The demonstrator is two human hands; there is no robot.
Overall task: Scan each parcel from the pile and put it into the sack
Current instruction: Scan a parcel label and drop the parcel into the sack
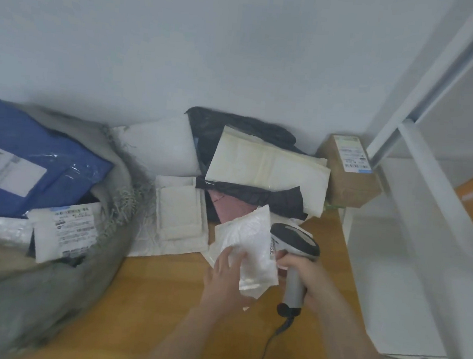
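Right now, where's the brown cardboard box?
In the head view, the brown cardboard box sits at the table's far right corner, against the wall, just right of the parcel pile.

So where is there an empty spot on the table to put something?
Bare wood shows on the table between the sack and the left hand, in front of the parcel pile. A thin strip runs right of the scanner to the table edge. By the wall, parcels and the cardboard box crowd together.
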